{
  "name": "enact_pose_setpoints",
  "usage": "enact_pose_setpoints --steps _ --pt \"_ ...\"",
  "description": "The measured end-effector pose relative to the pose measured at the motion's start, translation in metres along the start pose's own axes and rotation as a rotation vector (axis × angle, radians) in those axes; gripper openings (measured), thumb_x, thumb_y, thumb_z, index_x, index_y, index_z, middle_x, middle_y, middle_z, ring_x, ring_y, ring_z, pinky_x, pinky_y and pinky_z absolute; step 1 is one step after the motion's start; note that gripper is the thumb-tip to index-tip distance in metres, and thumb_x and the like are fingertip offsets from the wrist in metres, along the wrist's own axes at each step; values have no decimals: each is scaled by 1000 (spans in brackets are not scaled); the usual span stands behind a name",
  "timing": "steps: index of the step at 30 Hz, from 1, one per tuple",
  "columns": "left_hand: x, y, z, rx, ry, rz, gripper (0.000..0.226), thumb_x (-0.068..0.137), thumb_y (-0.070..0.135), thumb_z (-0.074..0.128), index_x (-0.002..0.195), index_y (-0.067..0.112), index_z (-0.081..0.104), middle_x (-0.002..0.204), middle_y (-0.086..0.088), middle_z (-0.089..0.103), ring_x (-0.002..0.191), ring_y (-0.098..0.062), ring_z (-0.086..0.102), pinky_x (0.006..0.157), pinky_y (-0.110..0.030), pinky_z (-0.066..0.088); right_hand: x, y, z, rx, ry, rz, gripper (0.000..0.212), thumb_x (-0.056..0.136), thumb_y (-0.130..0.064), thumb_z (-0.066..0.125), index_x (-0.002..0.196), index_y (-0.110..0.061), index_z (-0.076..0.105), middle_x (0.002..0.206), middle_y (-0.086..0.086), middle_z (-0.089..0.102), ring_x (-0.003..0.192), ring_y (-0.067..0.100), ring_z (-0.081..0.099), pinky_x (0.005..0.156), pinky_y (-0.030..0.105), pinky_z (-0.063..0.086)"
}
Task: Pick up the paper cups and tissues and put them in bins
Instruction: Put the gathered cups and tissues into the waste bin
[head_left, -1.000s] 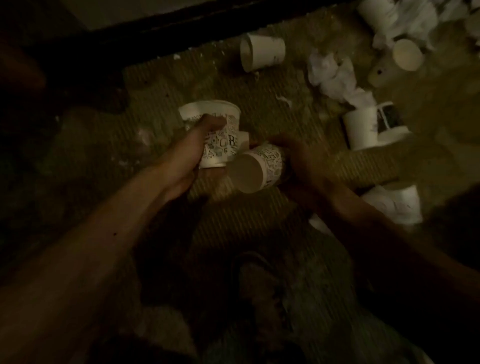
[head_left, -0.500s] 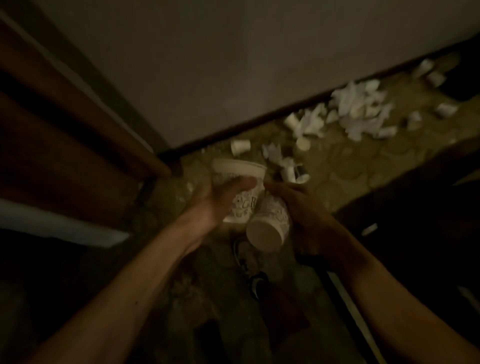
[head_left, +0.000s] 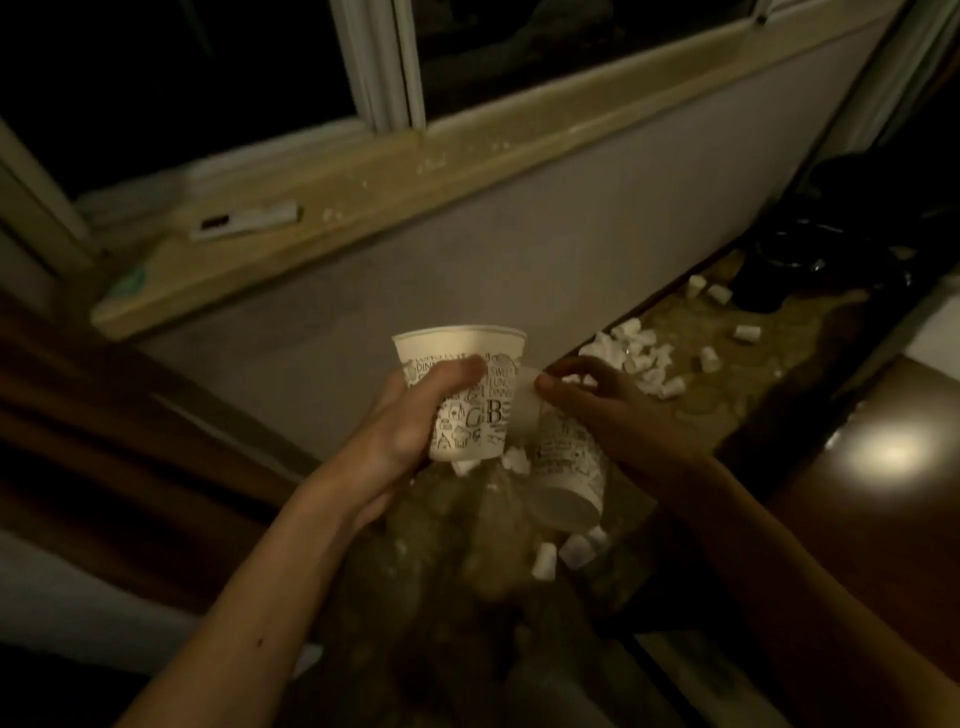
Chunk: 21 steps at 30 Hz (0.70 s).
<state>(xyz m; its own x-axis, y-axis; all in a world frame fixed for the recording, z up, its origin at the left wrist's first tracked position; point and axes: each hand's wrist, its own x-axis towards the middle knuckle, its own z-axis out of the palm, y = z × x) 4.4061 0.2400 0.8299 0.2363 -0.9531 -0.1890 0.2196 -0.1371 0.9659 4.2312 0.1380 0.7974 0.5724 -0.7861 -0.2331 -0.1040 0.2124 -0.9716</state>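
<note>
My left hand (head_left: 410, 415) grips an upright printed paper cup (head_left: 470, 364), thumb across its front. Beside it, my right hand (head_left: 618, 415) holds a second printed cup (head_left: 569, 467) tilted with its base toward me and its mouth near the first cup. Both cups are lifted well above the floor. Several white cups and crumpled tissues (head_left: 639, 358) lie on the floor along the wall at the right. More white cups (head_left: 569, 551) lie on the floor below my right hand.
A grey wall (head_left: 467, 260) with a wooden window sill (head_left: 363, 182) runs ahead; a flat white object (head_left: 244, 221) lies on the sill. Dark brown furniture (head_left: 104, 415) stands left, a shiny brown surface (head_left: 857, 493) right, dark objects (head_left: 831, 244) at far right. No bin shows.
The view has risen and tilted up from the floor to the wall and window. Both hands lifted the cups away from the floor; the right cup's base now points toward me.
</note>
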Motion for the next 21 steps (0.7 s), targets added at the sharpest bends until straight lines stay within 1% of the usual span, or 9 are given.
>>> enact_pose_setpoints --steps 2,5,7,9,11,14,17,19,21 --pt "26 18 8 -3 -23 4 26 63 39 75 85 26 78 91 -8 77 81 -21 74 57 -29 56 14 -22 -16 -42 -37 -29 66 54 -52 79 108 -15 66 100 10 72 86 28 73 67 35 59" --pt "72 41 20 -33 -69 -24 39 59 44 74 91 23 77 96 -9 76 85 -22 74 60 -30 57 44 -50 -42 -78 -18 -60 46 61 -46 76 98 -20 70 93 3 75 82 22 73 64 30 58" --pt "105 53 29 -73 -122 -17 30 59 38 78 87 27 80 95 -7 76 84 -20 74 61 -29 57 66 -64 -59 -74 8 -67 40 62 -47 75 96 -25 70 93 -3 75 84 20 73 66 30 59" --pt "135 65 33 -108 -144 33 26 63 38 78 88 30 79 95 -6 76 85 -20 74 63 -29 58 91 -76 -74 -45 71 -70 44 59 -52 74 95 -27 71 96 0 75 88 23 73 73 38 61" --pt "164 76 33 -105 -113 78 30 68 44 74 96 33 77 101 -5 76 92 -20 73 67 -29 58 118 -89 -87 3 187 -57 44 58 -53 74 93 -26 72 99 7 73 93 28 71 85 50 57" --pt "206 90 33 -84 -144 75 36 71 44 72 104 31 75 109 -6 74 100 -20 71 70 -29 57 155 -104 -100 44 289 -45 52 58 -55 74 99 -22 71 103 12 72 93 31 71 87 56 55" --pt "255 97 36 -25 -136 65 40 60 44 77 97 29 76 100 -3 76 91 -16 73 62 -26 57 187 -110 -112 55 320 -67 62 58 -56 75 106 -17 69 103 10 72 91 29 72 82 50 58" --pt "289 101 37 45 -159 92 37 55 47 75 91 36 76 93 2 77 85 -13 73 59 -24 56 208 -114 -122 53 347 -91 55 63 -53 75 105 -19 68 101 6 73 89 25 72 76 43 61" --pt "318 105 39 86 -209 125 33 58 49 73 91 47 74 94 6 76 86 -11 73 60 -22 56 226 -121 -130 77 387 -96 47 69 -48 74 106 -20 67 99 3 73 89 22 72 72 36 61"
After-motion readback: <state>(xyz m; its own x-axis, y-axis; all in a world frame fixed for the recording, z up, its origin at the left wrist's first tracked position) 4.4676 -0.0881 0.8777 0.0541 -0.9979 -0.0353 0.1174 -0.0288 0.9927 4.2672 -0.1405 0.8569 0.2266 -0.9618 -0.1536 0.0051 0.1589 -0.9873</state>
